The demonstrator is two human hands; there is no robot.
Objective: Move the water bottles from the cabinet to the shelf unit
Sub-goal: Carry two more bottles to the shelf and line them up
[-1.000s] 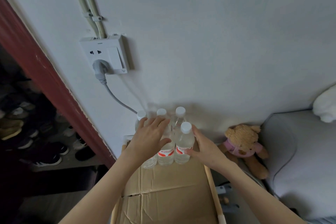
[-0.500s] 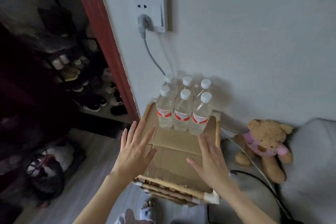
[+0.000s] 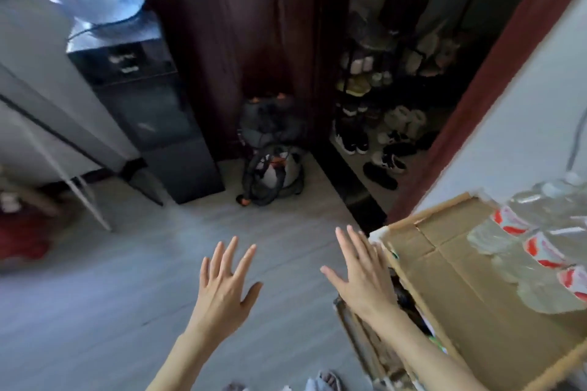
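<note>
Several clear water bottles (image 3: 536,241) with red-and-white labels and white caps stand blurred at the far right, on a cardboard sheet (image 3: 457,267) that tops a low unit against the white wall. My left hand (image 3: 225,279) hangs over the grey floor with fingers spread and nothing in it. My right hand (image 3: 362,270) is also spread and holds nothing, just left of the cardboard's near corner. Both hands are well apart from the bottles.
A dark backpack (image 3: 273,152) lies on the floor ahead, before a dark wooden door (image 3: 241,25). A shoe rack (image 3: 384,111) with several shoes fills the doorway to the right. A black water dispenser (image 3: 149,111) stands at the left, beside a white appliance (image 3: 41,98).
My hands let go of the bottles and drew back. My view swung left from the wall and bottles toward the floor and doorway, leaving the bottles at the right edge.
</note>
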